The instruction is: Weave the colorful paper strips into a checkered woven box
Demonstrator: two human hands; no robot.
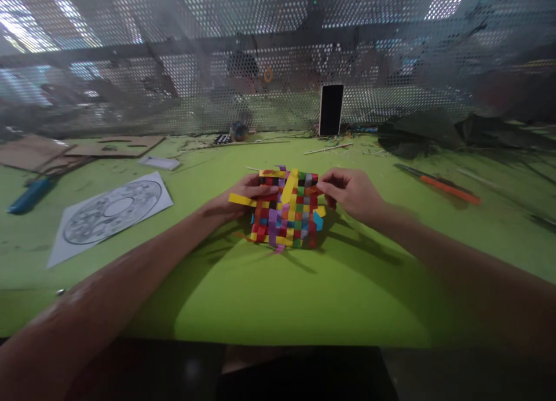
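Note:
A mat woven from many-coloured paper strips (299, 224) is held tilted up over the green table, with loose yellow, purple and blue strip ends sticking out. My left hand (249, 195) grips its left edge, thumb lying on the front and the other fingers mostly hidden behind. A yellow strip end (242, 200) juts out to the left across that hand. At the upper right corner, my right hand (347, 191) pinches the mat's edge between thumb and forefinger.
On the green table (278, 308), a printed circular drawing (113, 211), a blue-handled tool (30, 195) and cardboard (115, 147) lie left. An orange-handled tool (449, 189) lies right, near dark leaf-like pieces (425, 134). A phone-like slab (331, 110) leans against the perforated metal screen (191, 79).

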